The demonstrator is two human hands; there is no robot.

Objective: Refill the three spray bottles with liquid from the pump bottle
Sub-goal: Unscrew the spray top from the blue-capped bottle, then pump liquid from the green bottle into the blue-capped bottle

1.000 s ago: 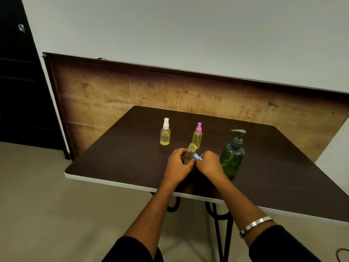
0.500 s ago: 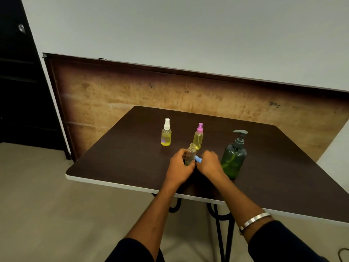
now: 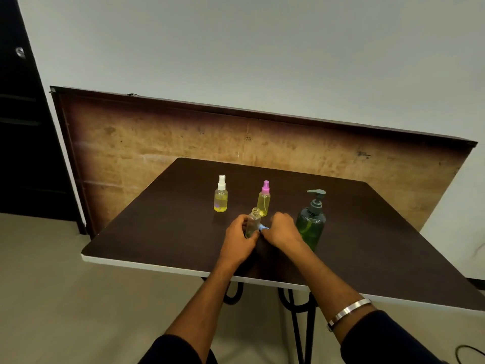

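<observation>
A small clear spray bottle (image 3: 253, 222) stands uncapped near the table's front, and my left hand (image 3: 240, 239) grips its body. My right hand (image 3: 282, 231) lies just right of it, fingers curled round a blue spray cap (image 3: 263, 227) that pokes out beside the bottle. Behind them stand a white-capped spray bottle (image 3: 221, 197) and a pink-capped spray bottle (image 3: 264, 200), both holding yellow liquid. The green pump bottle (image 3: 311, 222) with a dark pump head stands upright close to my right hand, on its right side.
All bottles sit on a dark brown table (image 3: 162, 219) with a white front edge. A brown wooden board (image 3: 157, 143) leans against the wall behind it. A dark door (image 3: 23, 127) is at the far left.
Both hands stay at the uncapped bottle. My right hand with the blue cap has lowered slightly beside the bottle; the view has shifted a little.
</observation>
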